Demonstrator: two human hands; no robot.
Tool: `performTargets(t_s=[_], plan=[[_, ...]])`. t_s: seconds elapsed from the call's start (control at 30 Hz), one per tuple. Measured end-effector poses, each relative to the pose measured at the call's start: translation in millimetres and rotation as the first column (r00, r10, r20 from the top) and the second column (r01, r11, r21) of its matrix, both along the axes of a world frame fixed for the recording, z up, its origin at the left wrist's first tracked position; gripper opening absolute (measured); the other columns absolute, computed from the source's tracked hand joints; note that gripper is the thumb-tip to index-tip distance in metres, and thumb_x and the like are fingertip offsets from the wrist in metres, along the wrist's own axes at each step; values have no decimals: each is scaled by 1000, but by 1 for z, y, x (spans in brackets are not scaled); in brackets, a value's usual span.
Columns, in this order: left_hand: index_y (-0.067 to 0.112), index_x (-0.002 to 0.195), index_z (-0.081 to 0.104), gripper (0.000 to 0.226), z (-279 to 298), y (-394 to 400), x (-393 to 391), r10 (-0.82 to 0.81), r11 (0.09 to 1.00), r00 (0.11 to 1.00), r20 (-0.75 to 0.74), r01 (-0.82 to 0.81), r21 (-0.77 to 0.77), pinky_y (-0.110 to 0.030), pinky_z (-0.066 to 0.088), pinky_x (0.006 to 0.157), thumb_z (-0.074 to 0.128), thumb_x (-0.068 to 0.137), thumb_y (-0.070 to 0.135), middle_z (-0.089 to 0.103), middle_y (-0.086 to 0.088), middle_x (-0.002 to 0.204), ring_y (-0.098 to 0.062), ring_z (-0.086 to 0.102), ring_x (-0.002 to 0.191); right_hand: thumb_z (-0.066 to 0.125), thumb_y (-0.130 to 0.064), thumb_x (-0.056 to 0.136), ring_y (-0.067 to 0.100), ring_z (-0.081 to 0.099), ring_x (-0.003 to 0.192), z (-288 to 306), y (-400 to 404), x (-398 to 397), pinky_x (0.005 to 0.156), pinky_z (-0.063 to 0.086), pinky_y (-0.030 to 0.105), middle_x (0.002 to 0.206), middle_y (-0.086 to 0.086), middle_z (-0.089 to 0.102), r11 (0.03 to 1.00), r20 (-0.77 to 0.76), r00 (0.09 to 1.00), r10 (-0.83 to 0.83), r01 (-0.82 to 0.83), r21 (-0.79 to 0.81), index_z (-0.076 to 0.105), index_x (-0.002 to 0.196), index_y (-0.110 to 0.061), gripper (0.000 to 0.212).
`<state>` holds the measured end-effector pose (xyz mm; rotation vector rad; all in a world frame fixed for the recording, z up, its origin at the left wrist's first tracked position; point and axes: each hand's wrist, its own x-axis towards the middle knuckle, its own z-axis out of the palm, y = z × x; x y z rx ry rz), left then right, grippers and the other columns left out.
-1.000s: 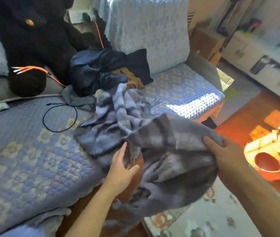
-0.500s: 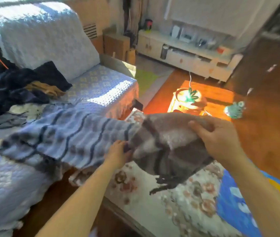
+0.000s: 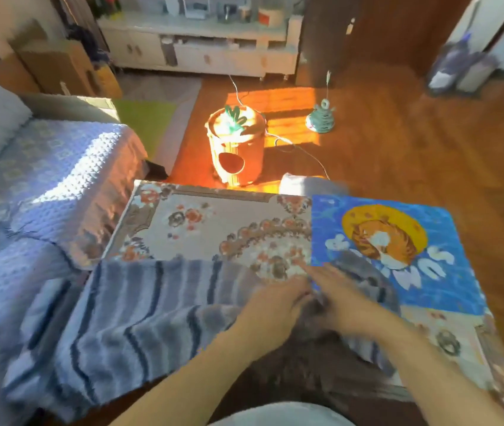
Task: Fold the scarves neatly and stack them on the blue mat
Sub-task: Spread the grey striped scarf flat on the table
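Wooden floor (image 3: 429, 142) takes up most of the room here, sunlit in the middle. A sofa (image 3: 44, 186) with a blue quilted cover runs down the left side. A floral rug (image 3: 213, 222) lies on the floor next to it, and the blue mat (image 3: 447, 272) with an orange cat print sits on the rug's right part, its far edge near the rug's far edge.

The striped grey-blue scarf (image 3: 127, 318) stretches from the sofa's front edge across the rug's near edge, and its right end reaches onto the mat's near-left corner. That end looks bunched up, kinda blurry.

An orange carrot-shaped cat house (image 3: 238, 149) stands on the floor beyond the rug's far edge, with a small teal toy (image 3: 320, 119) to its right. A white cabinet (image 3: 207, 47) runs along the far wall, cardboard boxes (image 3: 57, 66) left of it.

Both hands are on the scarf near the mat's near-left corner. The left hand (image 3: 270, 309) rests on the cloth, fingers curled; can't tell if it's actually gripping. The right hand (image 3: 341, 298) lies flat, fingers straight and together, pressing the scarf down.
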<state>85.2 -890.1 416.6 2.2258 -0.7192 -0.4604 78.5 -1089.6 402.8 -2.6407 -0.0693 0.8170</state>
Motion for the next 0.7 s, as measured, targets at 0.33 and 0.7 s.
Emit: performTargets(t_s=[0.33,0.7], plan=[[30,128,59,40,-103,129,-21,583,746,810,61,-563,356,-42,55,83,54,92,14,59,-3,124,-29,63,108,52,7,75,23,60,79,41,51,-26,70,50,43,79,-1,67,941,345,885,-311,236,243,67,86,-19,32],[27,161,-6,108,-128,186,-2,578,683,814,-58,-444,580,-54,43,108,67,87,57,14,-7,167,-34,18,152,57,-18,88,16,33,57,127,12,15,54,31,37,52,-2,43,694,469,515,-717,470,545,50,61,-9,30]])
